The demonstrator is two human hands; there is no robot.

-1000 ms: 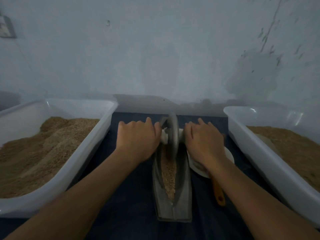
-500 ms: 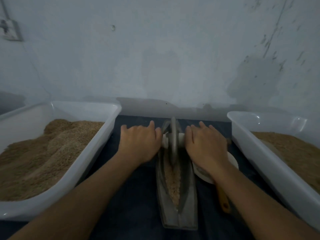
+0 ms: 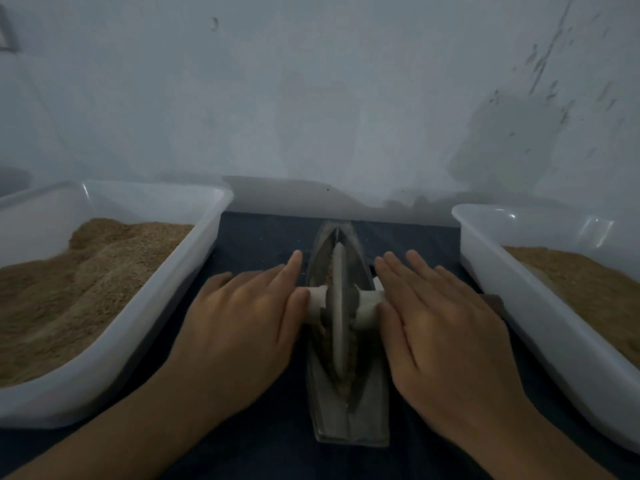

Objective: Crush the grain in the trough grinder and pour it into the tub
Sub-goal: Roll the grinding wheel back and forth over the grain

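Observation:
A boat-shaped metal trough grinder (image 3: 369, 403) lies lengthwise on the dark cloth between my hands. Its grey wheel (image 3: 338, 306) stands upright in the groove about mid-trough, on a pale axle (image 3: 317, 301) that sticks out both sides. Brown grain (image 3: 350, 368) lies in the groove around the wheel. My left hand (image 3: 242, 327) lies flat with straight fingers on the left axle end. My right hand (image 3: 440, 327) presses flat on the right axle end. A white tub (image 3: 180, 282) of brown grain stands at the left, a second white tub (image 3: 491, 271) at the right.
A pale wall rises just behind the table's far edge. Dark blue cloth (image 3: 263, 237) covers the table between the tubs. A small dark object (image 3: 493, 301) peeks out beside my right hand against the right tub.
The wheel has rolled from the trough's far end back toward me to about mid-trough. My fingers have gone from curled over the axle to stretched flat on it.

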